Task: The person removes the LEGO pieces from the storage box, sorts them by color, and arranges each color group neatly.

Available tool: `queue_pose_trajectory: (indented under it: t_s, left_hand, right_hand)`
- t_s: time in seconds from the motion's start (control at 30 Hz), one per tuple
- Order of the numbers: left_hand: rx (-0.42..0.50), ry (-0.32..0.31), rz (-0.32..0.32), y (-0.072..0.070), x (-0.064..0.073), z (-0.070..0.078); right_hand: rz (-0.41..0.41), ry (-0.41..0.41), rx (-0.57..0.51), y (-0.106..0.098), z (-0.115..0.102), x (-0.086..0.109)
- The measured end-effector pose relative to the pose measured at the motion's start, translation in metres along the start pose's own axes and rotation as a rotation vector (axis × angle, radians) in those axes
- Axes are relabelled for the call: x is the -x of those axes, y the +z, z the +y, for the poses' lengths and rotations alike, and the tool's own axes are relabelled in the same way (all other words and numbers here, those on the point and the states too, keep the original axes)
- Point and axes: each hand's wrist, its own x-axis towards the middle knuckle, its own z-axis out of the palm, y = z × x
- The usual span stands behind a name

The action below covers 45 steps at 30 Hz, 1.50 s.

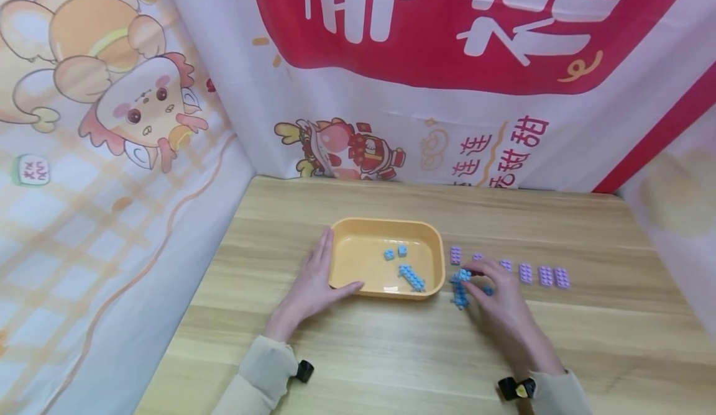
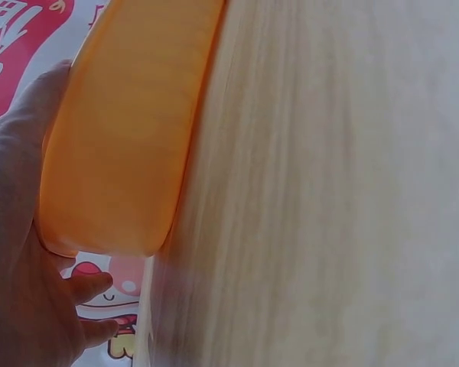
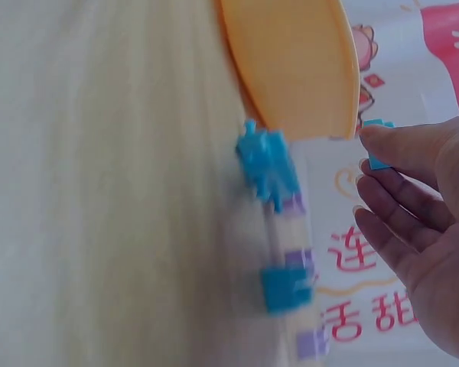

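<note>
My left hand (image 1: 313, 278) rests against the left end of a yellow-orange tray (image 1: 435, 235), thumb along the front and straight fingers along the side. Between thumb and fingertips, my right hand (image 1: 500, 294) pinches a small blue building brick (image 3: 379, 157). In the head view that brick overlaps a long blue studded piece with side pegs (image 1: 460, 298), which lies right of the tray. Another small blue brick (image 3: 287, 289) sits on the table near this hand, partly covered by it in the head view.
Inside the tray lie two small blue bricks (image 1: 402, 251) and a long blue pegged piece (image 1: 412, 278). Several purple bricks (image 1: 525, 273) form a row to the tray's right on the wooden table (image 1: 380, 353). A printed cloth (image 1: 235, 79) stands behind and to the left.
</note>
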Motion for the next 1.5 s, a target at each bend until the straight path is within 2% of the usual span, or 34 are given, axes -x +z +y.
queue_pose_trajectory:
  t_s: [0.17, 0.3, 0.5, 0.63, 0.77, 0.9, 1.07, 1.3, 1.5]
  left_hand:
    - [-0.003, -0.009, -0.003, 0.000, 0.002, -0.002]
    - [0.000, -0.012, -0.002, -0.001, 0.001, -0.002]
    - [0.008, -0.018, -0.009, 0.000, -0.001, -0.002]
    - [0.003, -0.015, -0.009, 0.000, -0.002, -0.002]
    - [0.007, -0.008, -0.010, 0.000, -0.003, -0.001]
    - [0.011, -0.007, -0.010, -0.001, -0.003, -0.001]
    - [0.015, -0.012, -0.017, 0.000, -0.001, -0.002]
    - [0.031, -0.015, -0.021, 0.000, 0.001, -0.003]
    - [0.037, -0.019, -0.017, -0.001, -0.003, -0.002]
  right_hand:
    - [-0.002, 0.076, -0.033, -0.010, 0.014, 0.017]
    - [0.022, 0.080, -0.024, -0.017, 0.025, 0.027]
    - [0.057, 0.035, 0.024, -0.028, 0.042, 0.041]
    - [0.071, -0.026, 0.083, -0.036, 0.054, 0.045]
    - [0.057, -0.042, 0.141, -0.042, 0.064, 0.048]
    - [0.032, -0.008, 0.173, -0.045, 0.071, 0.048]
    - [0.004, 0.032, 0.171, -0.046, 0.078, 0.048]
    - [-0.012, 0.046, 0.138, -0.047, 0.083, 0.048]
    - [-0.098, 0.091, 0.174, -0.051, 0.080, 0.046]
